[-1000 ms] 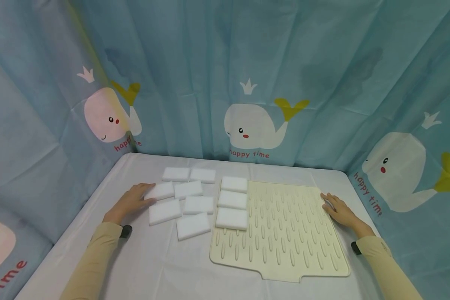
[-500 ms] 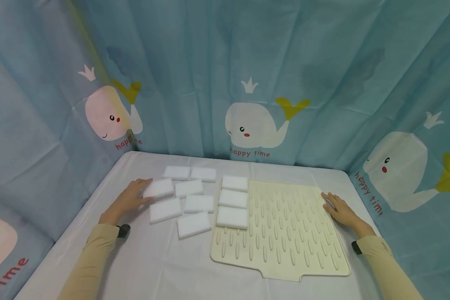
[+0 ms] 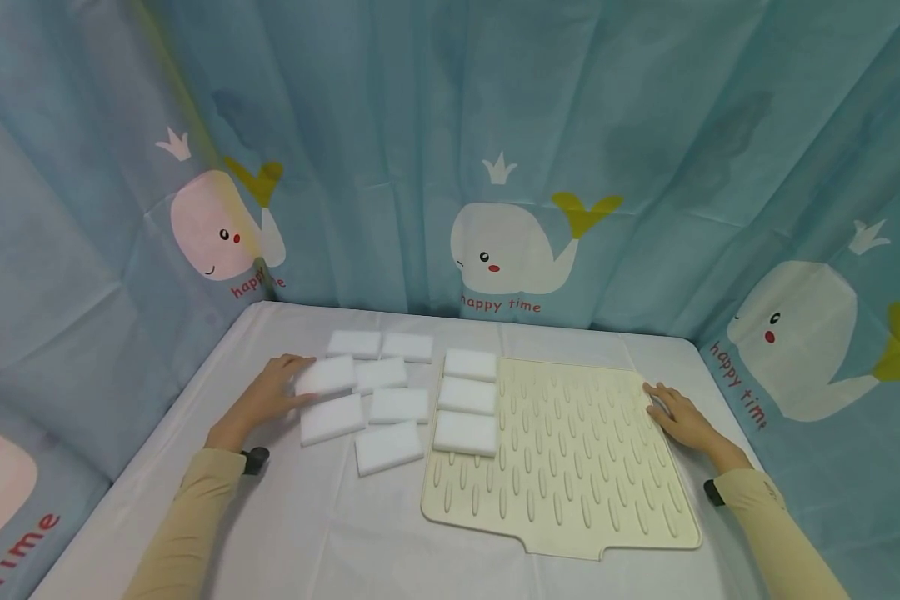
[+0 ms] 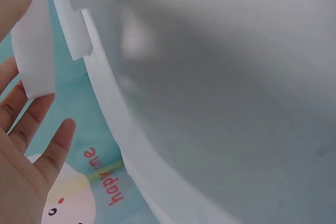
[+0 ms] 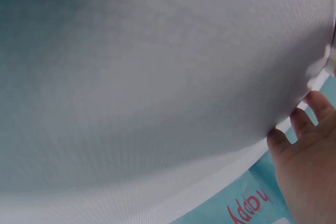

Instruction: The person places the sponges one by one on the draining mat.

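My left hand (image 3: pixel 264 397) holds a white sponge block (image 3: pixel 326 376) between thumb and fingers, slightly raised, its front end over a neighbouring sponge (image 3: pixel 382 375). In the left wrist view the thumb lies on one face of the gripped block (image 4: pixel 34 51) and fingertips meet its other side. Three sponges (image 3: pixel 466 433) lie in a column along the left edge of a cream ridged mat (image 3: pixel 570 450). At the mat's far right edge rests my right hand (image 3: pixel 681 423), fingers loosely extended and holding nothing; the right wrist view shows its fingertips (image 5: pixel 278 139) down at the surface.
Several more white sponges lie loosely left of the mat, two of them at the back (image 3: pixel 354 344) and one at the front (image 3: pixel 388 447). A white cloth (image 3: pixel 375 542) covers the table. Blue curtains (image 3: pixel 390 233) printed with whales stand close behind and at both sides.
My left hand has raised the sponge it touched, drawing it a little left first, then right towards the neighbouring sponge. The right hand stays at the mat's edge.
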{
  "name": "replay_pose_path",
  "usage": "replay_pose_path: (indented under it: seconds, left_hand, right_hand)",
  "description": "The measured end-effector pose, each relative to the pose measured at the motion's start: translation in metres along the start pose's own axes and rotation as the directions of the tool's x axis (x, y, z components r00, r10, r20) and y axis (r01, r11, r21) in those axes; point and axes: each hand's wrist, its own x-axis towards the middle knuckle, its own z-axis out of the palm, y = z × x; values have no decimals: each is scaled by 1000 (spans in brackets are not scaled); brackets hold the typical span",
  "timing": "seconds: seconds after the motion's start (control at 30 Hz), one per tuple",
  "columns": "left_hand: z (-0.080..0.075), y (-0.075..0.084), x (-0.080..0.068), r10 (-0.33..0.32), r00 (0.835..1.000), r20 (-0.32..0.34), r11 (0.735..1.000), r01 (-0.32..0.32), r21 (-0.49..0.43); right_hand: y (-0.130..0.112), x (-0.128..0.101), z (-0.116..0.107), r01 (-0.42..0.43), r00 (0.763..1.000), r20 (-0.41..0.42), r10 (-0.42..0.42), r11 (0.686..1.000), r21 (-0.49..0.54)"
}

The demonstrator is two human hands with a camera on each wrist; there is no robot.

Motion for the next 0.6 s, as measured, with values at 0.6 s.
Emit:
replay_pose_path:
  seconds: [0.6]
  left_hand:
    - [5,35,5,88,996,-26,995,-89,-43]
  right_hand:
    - [-3,-2,0,18,1000,-22,-18,1000,4]
